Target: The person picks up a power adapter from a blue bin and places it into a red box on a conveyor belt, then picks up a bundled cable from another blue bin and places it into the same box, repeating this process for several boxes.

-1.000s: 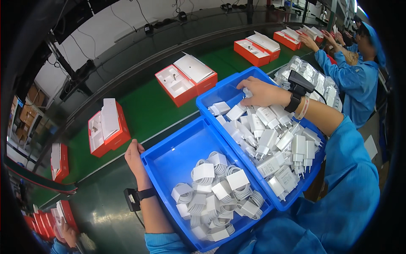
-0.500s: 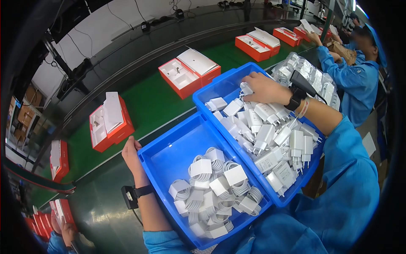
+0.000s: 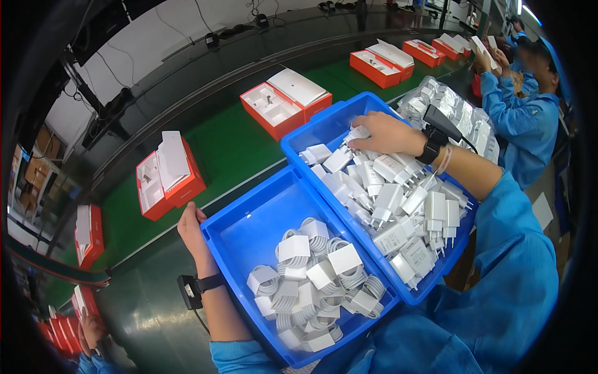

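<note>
My right hand point(image 3: 389, 134) is closed on a white charger plug point(image 3: 357, 133) at the far end of the right blue tray point(image 3: 303, 129). Many more white charger plugs point(image 3: 386, 201) lie heaped below and around it. My left hand point(image 3: 194, 229) is at the outer far corner of the left blue tray point(image 3: 249, 215), with its fingers bent and partly hidden. In that tray, coiled white cables point(image 3: 293, 249) with white paper sleeves lie piled toward the near end. The two trays stand side by side, rims touching.
Along the green conveyor belt point(image 3: 221, 143) stand open red boxes point(image 3: 283, 103) with white inserts. Behind the right tray lies a clear bag of white chargers point(image 3: 445, 103). A co-worker point(image 3: 523, 112) in blue works at the right; another person's hand point(image 3: 93, 330) shows lower left.
The red boxes have shifted right along the belt. My right hand has drawn slightly toward me, and the charger plug now shows in its fingers. The co-worker's hands have moved, holding white pieces.
</note>
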{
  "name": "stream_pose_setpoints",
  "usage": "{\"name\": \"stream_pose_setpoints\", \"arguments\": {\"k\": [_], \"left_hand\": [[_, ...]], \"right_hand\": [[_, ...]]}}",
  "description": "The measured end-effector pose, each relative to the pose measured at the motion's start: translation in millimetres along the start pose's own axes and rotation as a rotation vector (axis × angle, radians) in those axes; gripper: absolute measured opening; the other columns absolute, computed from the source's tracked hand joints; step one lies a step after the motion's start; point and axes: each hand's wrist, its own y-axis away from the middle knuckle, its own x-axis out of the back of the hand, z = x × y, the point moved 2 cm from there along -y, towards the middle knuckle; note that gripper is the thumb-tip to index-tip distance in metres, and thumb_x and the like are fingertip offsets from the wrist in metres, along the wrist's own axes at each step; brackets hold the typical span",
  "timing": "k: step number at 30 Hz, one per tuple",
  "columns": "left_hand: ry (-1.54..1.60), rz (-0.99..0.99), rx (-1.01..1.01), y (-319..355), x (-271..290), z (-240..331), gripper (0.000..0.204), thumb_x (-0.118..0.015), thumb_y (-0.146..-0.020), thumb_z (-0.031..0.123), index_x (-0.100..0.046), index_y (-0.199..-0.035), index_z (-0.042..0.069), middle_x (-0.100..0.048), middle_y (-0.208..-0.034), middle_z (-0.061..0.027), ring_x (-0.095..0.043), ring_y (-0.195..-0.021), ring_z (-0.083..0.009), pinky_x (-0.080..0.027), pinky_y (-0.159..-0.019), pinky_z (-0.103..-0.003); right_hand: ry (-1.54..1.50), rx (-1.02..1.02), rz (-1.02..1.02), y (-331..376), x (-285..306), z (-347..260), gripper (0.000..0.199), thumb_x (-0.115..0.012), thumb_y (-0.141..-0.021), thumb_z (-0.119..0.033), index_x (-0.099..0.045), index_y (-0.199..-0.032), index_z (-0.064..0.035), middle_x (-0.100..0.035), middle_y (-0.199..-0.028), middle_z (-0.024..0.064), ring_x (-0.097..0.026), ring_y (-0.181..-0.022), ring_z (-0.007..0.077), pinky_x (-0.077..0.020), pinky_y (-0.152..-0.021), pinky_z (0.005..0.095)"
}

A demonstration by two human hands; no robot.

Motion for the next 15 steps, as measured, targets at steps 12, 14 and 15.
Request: {"name": "stream_pose_setpoints", "arguments": {"k": [12,14,15], "left_hand": [[-0.028,-0.016,-0.003,-6.8,-3.3,0.2,0.042,-0.055,-0.097,0.026,-0.048,-0.061,0.008,-0.040,-0.056,0.0045,-0.034,-0.050,-0.0038,-0.025,-0.047,-0.023],[-0.029,-0.010,-0.005,-11.5,0.7,-2.6,0.041,-0.055,-0.098,0.026,-0.048,-0.061,0.008,-0.040,-0.056,0.0045,-0.034,-0.050,-0.0038,-0.025,-0.047,-0.023],[-0.027,-0.008,-0.008,-13.9,2.0,-3.7,0.041,-0.055,-0.098,0.026,-0.048,-0.061,0.008,-0.040,-0.056,0.0044,-0.034,-0.050,-0.0039,-0.025,-0.047,-0.023]], "right_hand": [[0.077,0.273,0.024,-9.2,5.1,-7.2,0.068,-0.074,-0.073,-0.024,-0.049,-0.131,0.0010,-0.056,-0.127,0.0219,-0.053,-0.118,0.0359,-0.0446,-0.098,0.0412],[0.181,0.377,0.056,-12.1,8.1,-16.0,0.070,-0.073,-0.071,-0.022,-0.046,-0.133,0.0003,-0.053,-0.128,0.0215,-0.052,-0.119,0.0353,-0.0446,-0.099,0.0413],[0.179,0.378,0.054,-12.6,12.8,-16.6,0.070,-0.073,-0.071,-0.022,-0.046,-0.133,0.0003,-0.053,-0.128,0.0215,-0.052,-0.119,0.0353,-0.0446,-0.099,0.0413]]}}
